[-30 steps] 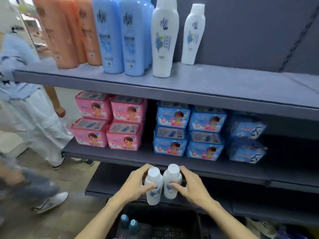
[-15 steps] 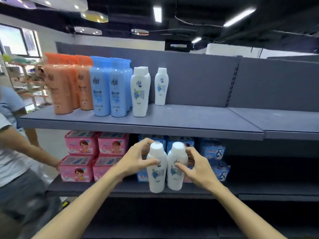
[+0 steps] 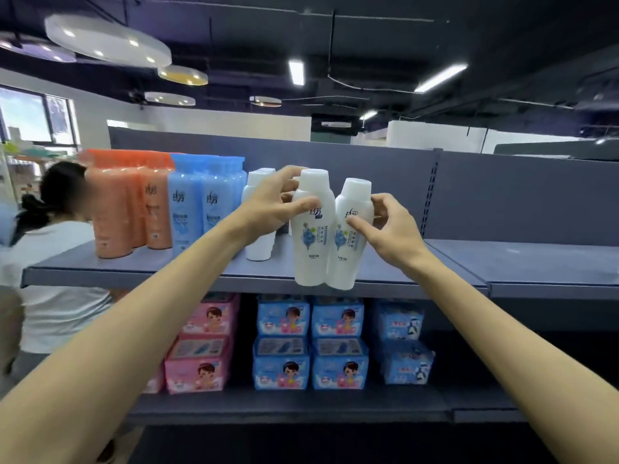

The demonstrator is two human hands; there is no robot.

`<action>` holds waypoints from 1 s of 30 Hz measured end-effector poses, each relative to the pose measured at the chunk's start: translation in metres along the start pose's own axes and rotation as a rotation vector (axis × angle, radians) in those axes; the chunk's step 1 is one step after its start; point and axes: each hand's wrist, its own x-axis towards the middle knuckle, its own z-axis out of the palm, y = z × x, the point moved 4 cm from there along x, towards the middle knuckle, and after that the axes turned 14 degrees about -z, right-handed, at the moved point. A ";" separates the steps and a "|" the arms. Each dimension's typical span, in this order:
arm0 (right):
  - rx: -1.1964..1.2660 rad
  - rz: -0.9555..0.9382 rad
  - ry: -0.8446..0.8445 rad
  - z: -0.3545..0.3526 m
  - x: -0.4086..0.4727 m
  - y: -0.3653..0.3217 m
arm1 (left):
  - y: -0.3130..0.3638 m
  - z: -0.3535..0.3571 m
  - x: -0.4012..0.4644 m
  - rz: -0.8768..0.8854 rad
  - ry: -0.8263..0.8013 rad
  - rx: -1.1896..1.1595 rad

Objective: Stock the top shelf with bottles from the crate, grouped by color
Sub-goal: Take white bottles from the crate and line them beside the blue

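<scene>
Two white bottles hang side by side in front of the top shelf [image 3: 519,262], their bases level with its front edge. My left hand [image 3: 271,209] grips the left white bottle [image 3: 310,249]. My right hand [image 3: 388,226] grips the right white bottle [image 3: 346,252], which tilts slightly right. On the shelf stand orange bottles [image 3: 114,209] at the left, blue bottles [image 3: 194,212] beside them, then a white bottle [image 3: 259,242] partly hidden behind my left hand. The crate is out of view.
A person in a white shirt [image 3: 57,262] stands at the left end of the shelves. Pink packs [image 3: 204,349] and blue packs [image 3: 308,343] fill the middle shelf. The top shelf's right part is bare grey surface.
Both hands have lifted the two white bottles from below the top shelf up to its front edge. The view has tilted upward, and the crate has dropped out of sight.
</scene>
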 end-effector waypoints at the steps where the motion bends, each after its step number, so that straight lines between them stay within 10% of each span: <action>1: 0.003 0.006 0.002 0.000 0.007 0.002 | 0.002 0.000 0.006 -0.009 0.013 -0.014; 30: 0.040 0.087 -0.136 0.028 0.026 0.084 | -0.078 0.018 0.050 -0.134 0.161 0.056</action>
